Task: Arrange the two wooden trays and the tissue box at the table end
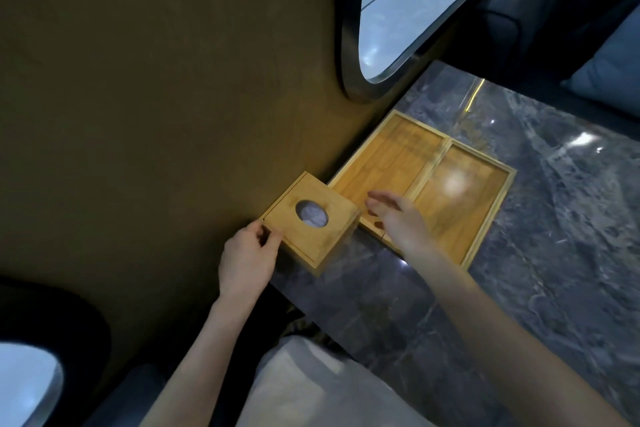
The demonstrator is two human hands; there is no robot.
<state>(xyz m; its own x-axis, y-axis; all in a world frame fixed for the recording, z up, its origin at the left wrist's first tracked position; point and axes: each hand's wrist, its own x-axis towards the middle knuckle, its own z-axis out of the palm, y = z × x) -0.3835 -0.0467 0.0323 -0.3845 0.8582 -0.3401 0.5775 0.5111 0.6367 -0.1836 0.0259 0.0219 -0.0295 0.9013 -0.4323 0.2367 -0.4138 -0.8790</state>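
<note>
Tissue box (309, 222) lies directly between your hands, your left hand (246, 255) pinching its near-left corner, your right hand (398, 220) spread, empty, hovering just right of it over the two wooden trays (426, 180), abutting side by side beyond.

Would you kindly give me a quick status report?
Left hand grips square wooden tissue box corner. Right hand open over two side-by-side wooden trays. Nothing in the way.
</note>
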